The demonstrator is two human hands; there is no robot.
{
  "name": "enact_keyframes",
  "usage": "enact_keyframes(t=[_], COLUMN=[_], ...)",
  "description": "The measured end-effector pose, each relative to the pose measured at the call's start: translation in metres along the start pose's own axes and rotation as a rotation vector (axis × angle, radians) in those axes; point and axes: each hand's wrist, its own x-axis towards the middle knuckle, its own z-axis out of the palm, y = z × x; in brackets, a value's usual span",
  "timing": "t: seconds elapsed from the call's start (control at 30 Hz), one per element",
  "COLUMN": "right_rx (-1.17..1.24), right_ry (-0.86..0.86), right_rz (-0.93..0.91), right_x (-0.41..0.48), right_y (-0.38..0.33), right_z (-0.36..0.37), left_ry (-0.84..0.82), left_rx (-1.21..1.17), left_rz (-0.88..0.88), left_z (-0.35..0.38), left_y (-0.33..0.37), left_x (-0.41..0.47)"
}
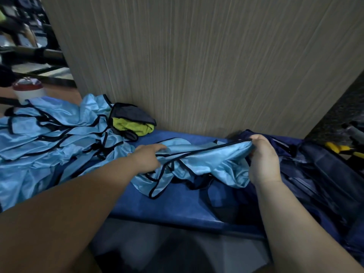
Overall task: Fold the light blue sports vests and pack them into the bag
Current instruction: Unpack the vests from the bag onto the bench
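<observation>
Vest [206, 160] between both gripping hands

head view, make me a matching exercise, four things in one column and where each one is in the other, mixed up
Things:
1. vest
2. pile of vests
3. dark blue bag
4. cup with red band

Places:
A. far left, behind the heap of blue cloth
B. stretched between the left hand and right hand
C. right end of the blue surface
D. heaped on the left of the surface

Pairs: 1-B, 2-D, 3-C, 4-A
</observation>
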Motion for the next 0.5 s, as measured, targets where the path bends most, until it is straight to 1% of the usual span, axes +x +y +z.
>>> enact_keyframes(t=[0.07, 0.13, 0.2, 0.27, 0.37, 0.43, 0.5], right_rx=[-0.007, -0.026, -0.072, -0.081, -0.086, -0.064, -0.045], right_ry=[0.022, 0.001, -0.023, -0.043, -0.055, -0.058, -0.059], right_rz=[0.008, -0.022, -0.056, -0.077, -0.1, -0.108, -0.1], right_x=[-0.003, -0.008, -0.01, -0.01, -0.009, -0.007, -0.006], right_y=[-0.003, -0.006, -0.004, -0.002, 0.001, 0.003, 0.004], right_z=[0.001, 0.005, 0.008, 0.011, 0.013, 0.012, 0.011], left_ry=[-0.057, -0.104, -0.093, -0.028, 0.117, 0.181, 0.212], left_rx=[-0.059, -0.022, 0.03, 0.089, 0.193, 0.196, 0.224], left_rz=[0.072, 0.166, 0.251, 0.295, 0.328, 0.312, 0.294], left_z=[-0.005, -0.008, -0.004, 0.004, 0.018, 0.024, 0.027], left_y=[0.009, 0.025, 0.041, 0.055, 0.068, 0.067, 0.064], left_x=[-0.006, -0.013, -0.019, -0.023, -0.027, -0.025, -0.023])
